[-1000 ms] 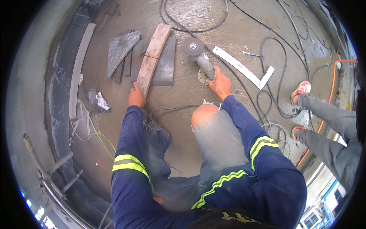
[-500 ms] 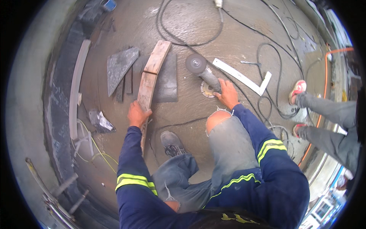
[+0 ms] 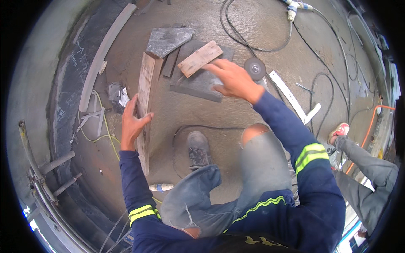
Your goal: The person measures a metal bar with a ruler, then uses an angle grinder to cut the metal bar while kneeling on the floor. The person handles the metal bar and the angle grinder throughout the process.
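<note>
My left hand (image 3: 134, 122) grips the long wooden plank (image 3: 145, 97) from its left side, with the thumb across its face. A short wooden block (image 3: 200, 58), apart from the plank, is over the grey slabs. My right hand (image 3: 236, 80) reaches to the block's lower right edge. Its fingers are spread and the index fingertip meets or nearly meets the wood; the hand is not wrapped round it. Just beyond my right wrist shows the disc of an angle grinder (image 3: 255, 68); the forearm hides most of its body.
Grey stone slabs (image 3: 169, 41) lie ahead. A white L-shaped square (image 3: 291, 99) and a small wrench (image 3: 304, 87) are to the right. Black cables (image 3: 270, 49) loop about the wet floor. Another person's leg and shoe (image 3: 338, 130) are at the right. A long grey strip (image 3: 103, 52) lies left.
The cut plank is now in two pieces, the long one shifted left in my left hand. My right hand has let go of the grinder and moved left to the short block. The view has turned.
</note>
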The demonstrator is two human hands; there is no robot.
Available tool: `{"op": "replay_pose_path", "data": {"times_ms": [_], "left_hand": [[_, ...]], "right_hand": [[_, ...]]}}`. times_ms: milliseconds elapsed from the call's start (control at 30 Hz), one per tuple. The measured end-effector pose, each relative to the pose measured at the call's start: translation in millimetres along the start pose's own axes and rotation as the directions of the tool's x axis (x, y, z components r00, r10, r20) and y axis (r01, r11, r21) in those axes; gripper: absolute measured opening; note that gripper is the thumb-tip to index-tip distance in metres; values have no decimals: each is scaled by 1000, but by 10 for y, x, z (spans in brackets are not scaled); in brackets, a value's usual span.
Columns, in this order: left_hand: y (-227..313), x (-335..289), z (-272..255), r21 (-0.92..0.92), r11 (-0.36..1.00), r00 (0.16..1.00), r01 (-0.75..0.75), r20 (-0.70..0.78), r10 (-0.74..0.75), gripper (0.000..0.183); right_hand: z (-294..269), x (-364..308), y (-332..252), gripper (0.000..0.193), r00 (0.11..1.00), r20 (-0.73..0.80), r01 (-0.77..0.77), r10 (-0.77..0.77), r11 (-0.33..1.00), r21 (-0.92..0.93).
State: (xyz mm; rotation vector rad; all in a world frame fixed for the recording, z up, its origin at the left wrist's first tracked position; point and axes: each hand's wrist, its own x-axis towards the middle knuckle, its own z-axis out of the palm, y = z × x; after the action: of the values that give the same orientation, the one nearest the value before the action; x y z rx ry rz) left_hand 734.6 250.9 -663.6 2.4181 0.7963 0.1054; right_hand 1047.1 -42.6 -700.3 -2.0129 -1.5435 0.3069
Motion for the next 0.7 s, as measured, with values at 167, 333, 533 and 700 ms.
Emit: {"op": "replay_pose_path", "data": {"times_ms": [167, 333, 533, 700], "left_hand": [[-70, 387, 367, 134, 985, 986, 112, -138, -94, 98], [-192, 726, 1277, 319, 924, 973, 211, -154, -169, 99], [-983, 291, 1477, 388, 858, 941, 338, -124, -315, 94], [-925, 83, 1592, 301, 910, 945, 286, 69, -319, 95]], "right_hand": [[993, 934, 437, 75, 998, 18, 67, -66, 879, -472], [1303, 1060, 934, 59, 990, 78, -42, 115, 784, -620], [528, 661, 200, 70, 993, -114, -29, -27, 889, -458], [-1839, -768, -357, 82, 824, -566, -306, -31, 816, -490]]}}
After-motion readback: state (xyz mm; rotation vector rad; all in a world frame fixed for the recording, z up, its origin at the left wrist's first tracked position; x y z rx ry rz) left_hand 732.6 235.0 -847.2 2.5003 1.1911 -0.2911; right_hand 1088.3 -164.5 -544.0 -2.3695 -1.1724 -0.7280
